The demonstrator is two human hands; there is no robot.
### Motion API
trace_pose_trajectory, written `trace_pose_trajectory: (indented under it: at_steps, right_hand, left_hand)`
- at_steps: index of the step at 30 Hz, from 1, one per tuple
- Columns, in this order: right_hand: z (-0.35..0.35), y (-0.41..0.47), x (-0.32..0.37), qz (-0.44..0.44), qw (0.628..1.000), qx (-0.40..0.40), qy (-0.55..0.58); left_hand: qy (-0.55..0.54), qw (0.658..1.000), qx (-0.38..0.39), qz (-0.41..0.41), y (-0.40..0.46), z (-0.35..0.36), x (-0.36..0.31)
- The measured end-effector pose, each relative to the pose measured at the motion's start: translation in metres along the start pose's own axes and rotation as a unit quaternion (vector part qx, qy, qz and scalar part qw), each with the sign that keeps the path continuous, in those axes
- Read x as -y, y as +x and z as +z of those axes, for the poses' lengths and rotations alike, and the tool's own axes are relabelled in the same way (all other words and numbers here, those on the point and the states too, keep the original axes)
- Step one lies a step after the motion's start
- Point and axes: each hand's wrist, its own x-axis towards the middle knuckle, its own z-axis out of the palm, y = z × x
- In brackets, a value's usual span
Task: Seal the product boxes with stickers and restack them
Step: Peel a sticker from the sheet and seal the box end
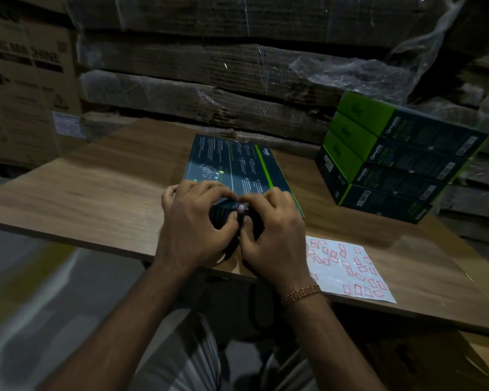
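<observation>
The dark green-edged product box (pixel 237 167) lies flat on the wooden counter (pixel 91 193), its near end gripped by both hands. The left hand (pixel 194 221) and the right hand (pixel 274 235) curl round that end, thumbs pressing a small pale sticker (pixel 241 208). A sticker sheet (pixel 347 266) with red-outlined labels lies just right; stacked green-and-black boxes (pixel 384 159) stand beyond.

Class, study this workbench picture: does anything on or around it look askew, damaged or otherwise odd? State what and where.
The stack of green boxes at the table's far right sits unevenly, its layers stepped rather than flush. The sticker sheet lies skewed to the table edge, and many red stickers on it are scattered at angles.
</observation>
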Motion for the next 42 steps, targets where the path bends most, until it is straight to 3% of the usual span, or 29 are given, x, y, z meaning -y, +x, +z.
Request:
trace_pose_trajectory:
  at_steps: [25,42]
  right_hand:
    - [0.0003,-0.0069,0.0029,0.011,0.999,0.036,-0.018]
    - [-0.0001,-0.0056,0.0002,0.029,0.999,0.017,0.029]
  left_hand:
    - [-0.001,1.0,-0.002,-0.012,0.0005,-0.0017,-0.0046]
    - [0.008,1.0,-0.011,-0.019,0.0007,0.0012,-0.0034]
